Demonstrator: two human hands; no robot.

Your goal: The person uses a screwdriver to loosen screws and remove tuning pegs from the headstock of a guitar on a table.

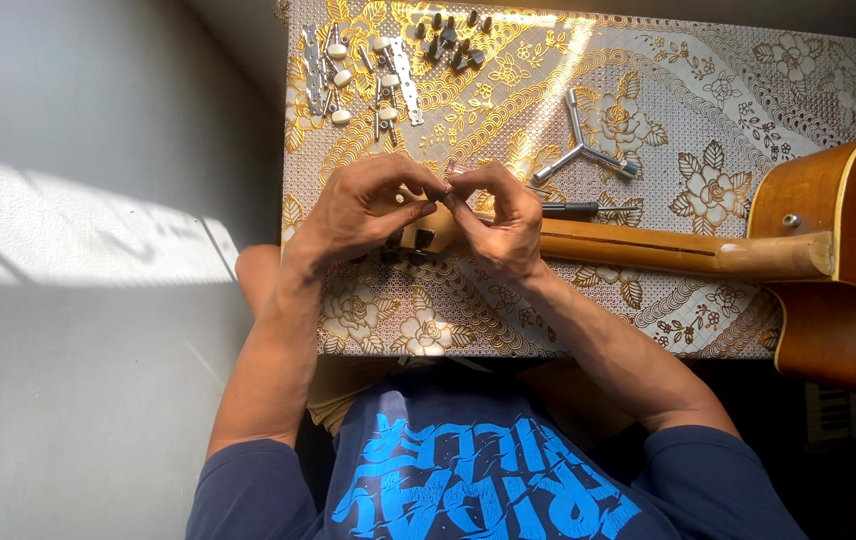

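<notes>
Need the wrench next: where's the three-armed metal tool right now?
In the head view, the three-armed metal tool lies on the patterned table, just beyond the right hand and above the guitar neck.

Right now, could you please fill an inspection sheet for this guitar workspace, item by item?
Surface: low table under a gold floral cloth.
Job's things: acoustic guitar lying on its back, headstock between both hands.
Clutter: removed tuning machines, small bushings, three-armed wrench, dark screwdriver.
Fingers: left hand and right hand pinch a small part at the headstock.
Cables: nothing seen.
Surroundings: grey floor, sunlit.
</notes>
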